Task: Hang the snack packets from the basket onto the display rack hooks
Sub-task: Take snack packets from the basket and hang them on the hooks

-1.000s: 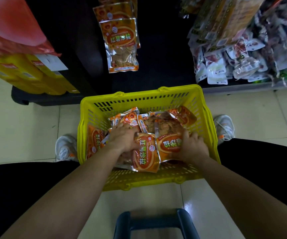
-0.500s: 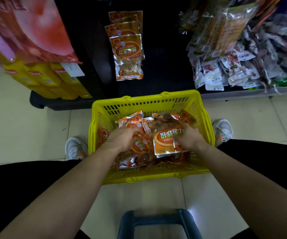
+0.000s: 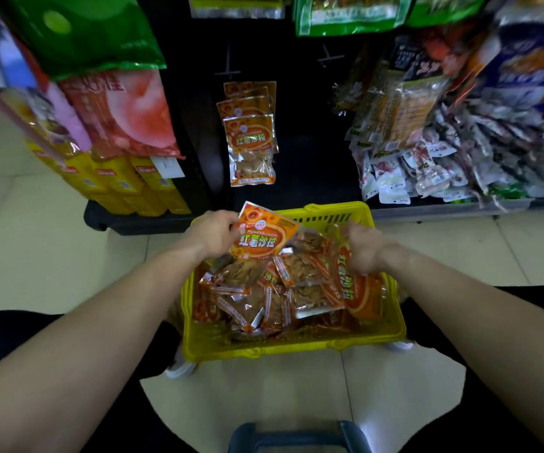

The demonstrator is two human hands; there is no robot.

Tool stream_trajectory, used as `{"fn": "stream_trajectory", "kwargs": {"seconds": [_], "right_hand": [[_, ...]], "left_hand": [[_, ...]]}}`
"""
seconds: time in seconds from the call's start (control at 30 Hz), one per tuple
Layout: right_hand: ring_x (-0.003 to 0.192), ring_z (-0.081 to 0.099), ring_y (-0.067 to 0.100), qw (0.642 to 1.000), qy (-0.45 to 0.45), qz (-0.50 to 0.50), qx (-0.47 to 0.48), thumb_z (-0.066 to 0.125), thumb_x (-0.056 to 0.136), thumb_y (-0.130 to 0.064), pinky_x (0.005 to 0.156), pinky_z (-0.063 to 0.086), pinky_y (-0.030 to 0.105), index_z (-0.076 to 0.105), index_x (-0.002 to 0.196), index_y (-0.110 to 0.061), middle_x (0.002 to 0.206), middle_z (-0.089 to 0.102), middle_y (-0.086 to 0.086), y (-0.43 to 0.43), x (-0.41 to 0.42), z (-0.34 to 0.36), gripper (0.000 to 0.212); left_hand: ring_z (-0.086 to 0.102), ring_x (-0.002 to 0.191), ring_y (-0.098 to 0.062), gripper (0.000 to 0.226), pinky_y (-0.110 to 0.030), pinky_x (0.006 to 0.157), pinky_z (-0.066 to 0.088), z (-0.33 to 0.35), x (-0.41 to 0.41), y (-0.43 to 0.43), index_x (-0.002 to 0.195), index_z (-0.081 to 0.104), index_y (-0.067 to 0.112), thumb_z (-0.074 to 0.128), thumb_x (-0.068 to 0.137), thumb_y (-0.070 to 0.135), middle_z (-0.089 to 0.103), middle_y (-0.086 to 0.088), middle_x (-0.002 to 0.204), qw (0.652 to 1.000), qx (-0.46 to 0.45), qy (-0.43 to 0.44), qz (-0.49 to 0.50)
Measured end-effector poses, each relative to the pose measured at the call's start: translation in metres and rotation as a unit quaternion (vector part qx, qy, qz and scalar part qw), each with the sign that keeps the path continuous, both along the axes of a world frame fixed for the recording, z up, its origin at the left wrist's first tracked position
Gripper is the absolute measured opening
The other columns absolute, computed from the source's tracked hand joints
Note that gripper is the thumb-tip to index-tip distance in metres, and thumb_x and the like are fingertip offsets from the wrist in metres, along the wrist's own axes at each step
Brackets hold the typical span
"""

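At the bottom edge sits a dark blue handle (image 3: 296,436), with the person's dark-trousered legs on either side and a pale tiled floor (image 3: 35,256) under them. Both bare forearms reach forward over a yellow basket (image 3: 290,346) that stands on the floor between the feet; a white shoe (image 3: 179,371) peeks out at its near left corner.

The basket holds a heap of loose packets (image 3: 264,299), orange and clear, lying at all angles.

The left hand (image 3: 213,233) pinches an orange snack packet (image 3: 264,238) by its top left corner, raised above the heap, printed face toward the camera and tilted. The right hand (image 3: 365,251) is curled around the top of a second packet (image 3: 355,289), which hangs down against the basket's right side; whether it grips more than one cannot be told.

Beyond the basket, on the black display rack (image 3: 306,152), a bunch of hung packets (image 3: 251,148) of the same kind hangs from one hook. Two more hooks (image 3: 228,71) jut out above and to the right. Yellow boxes (image 3: 117,184) stand at lower left, and small mixed sachets (image 3: 427,165) crowd the shelf at right.
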State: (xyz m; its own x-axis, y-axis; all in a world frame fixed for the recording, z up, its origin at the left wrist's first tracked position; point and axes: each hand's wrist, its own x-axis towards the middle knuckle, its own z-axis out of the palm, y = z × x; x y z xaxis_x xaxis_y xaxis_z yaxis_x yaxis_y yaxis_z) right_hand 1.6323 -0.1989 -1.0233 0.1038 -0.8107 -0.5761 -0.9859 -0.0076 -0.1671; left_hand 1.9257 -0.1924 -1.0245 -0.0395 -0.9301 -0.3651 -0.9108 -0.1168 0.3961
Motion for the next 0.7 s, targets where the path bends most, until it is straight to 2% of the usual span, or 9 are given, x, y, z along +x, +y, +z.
{"fn": "stream_trajectory", "kwargs": {"seconds": [0.03,0.1,0.2,0.33,0.37,0.47,0.53,0.6,0.7], "right_hand": [[0.119,0.057,0.034,0.999,0.02,0.03,-0.02,0.075,0.072,-0.01,0.084,0.053,0.038,0.038,0.136,-0.012,0.131,0.055,0.014,-0.001,-0.001,0.01,0.073],[0.115,0.059,0.032,0.993,0.055,0.075,-0.066,0.075,0.075,-0.016,0.077,0.05,0.037,0.038,0.134,-0.013,0.126,0.057,0.011,-0.001,0.0,0.036,0.069],[0.102,0.059,0.027,0.985,0.059,0.126,-0.104,0.075,0.078,-0.022,0.073,0.05,0.036,0.048,0.115,-0.022,0.11,0.06,0.003,-0.007,0.001,0.072,0.046],[0.099,0.055,0.017,0.978,-0.045,0.188,-0.08,0.077,0.082,-0.026,0.082,0.051,0.041,0.059,0.1,-0.029,0.1,0.053,-0.01,-0.015,-0.001,0.096,0.026],[0.096,0.056,0.014,0.976,-0.08,0.189,-0.076,0.077,0.082,-0.025,0.083,0.051,0.04,0.061,0.094,-0.03,0.098,0.056,-0.012,-0.015,-0.002,0.098,0.02],[0.084,0.059,0.003,0.968,-0.18,0.168,-0.057,0.079,0.081,-0.021,0.078,0.049,0.037,0.065,0.078,-0.033,0.088,0.063,-0.017,-0.017,-0.002,0.099,0.019],[0.092,0.06,0.001,0.966,-0.195,0.161,-0.061,0.08,0.08,-0.022,0.082,0.047,0.035,0.07,0.086,-0.028,0.099,0.066,-0.018,-0.025,0.004,0.1,0.013],[0.11,0.057,0.009,0.964,-0.17,0.179,-0.095,0.08,0.081,-0.027,0.094,0.047,0.037,0.072,0.104,-0.025,0.116,0.064,-0.012,-0.035,0.012,0.101,0.024],[0.113,0.059,0.017,0.961,-0.145,0.209,-0.104,0.078,0.083,-0.028,0.094,0.049,0.041,0.07,0.106,-0.028,0.118,0.067,-0.008,-0.048,0.018,0.092,0.024]], "left_hand": [[0.067,0.092,-0.022,0.018,-0.036,0.08,0.054,0.011,0.002,-0.003,0.095,0.064,0.024,0.056,0.1,0.039,0.071,0.0,0.097,1.0,-0.01,0.008,-0.004],[0.067,0.09,-0.019,0.016,-0.033,0.077,0.053,0.033,0.005,-0.006,0.098,0.067,0.025,0.058,0.099,0.038,0.069,0.003,0.094,0.999,-0.026,0.024,-0.011],[0.067,0.082,-0.019,0.017,-0.032,0.07,0.05,0.06,0.01,-0.01,0.085,0.064,0.026,0.062,0.098,0.037,0.071,0.002,0.087,0.998,-0.046,0.028,-0.02],[0.069,0.08,-0.02,0.031,-0.038,0.073,0.053,0.079,0.01,-0.008,0.085,0.07,0.013,0.061,0.097,0.041,0.074,-0.004,0.083,0.995,-0.079,0.054,-0.009],[0.069,0.08,-0.016,0.031,-0.036,0.074,0.053,0.08,0.009,-0.006,0.086,0.069,0.014,0.06,0.097,0.041,0.074,-0.001,0.084,0.993,-0.092,0.07,-0.001],[0.062,0.079,0.005,0.018,-0.013,0.07,0.049,0.086,0.001,0.0,0.097,0.069,0.023,0.057,0.1,0.035,0.07,0.014,0.088,0.983,-0.117,0.136,0.044],[0.065,0.081,-0.004,0.02,-0.022,0.072,0.05,0.088,-0.003,-0.005,0.101,0.069,0.02,0.055,0.101,0.034,0.07,0.009,0.091,0.98,-0.147,0.128,0.052],[0.068,0.085,-0.013,0.022,-0.03,0.074,0.052,0.091,-0.002,-0.013,0.1,0.068,0.018,0.054,0.101,0.035,0.072,0.005,0.093,0.977,-0.17,0.118,0.049],[0.069,0.083,-0.022,0.02,-0.039,0.072,0.055,0.092,0.007,-0.025,0.094,0.065,0.02,0.053,0.102,0.034,0.073,0.001,0.086,0.974,-0.209,0.081,0.034]]}}
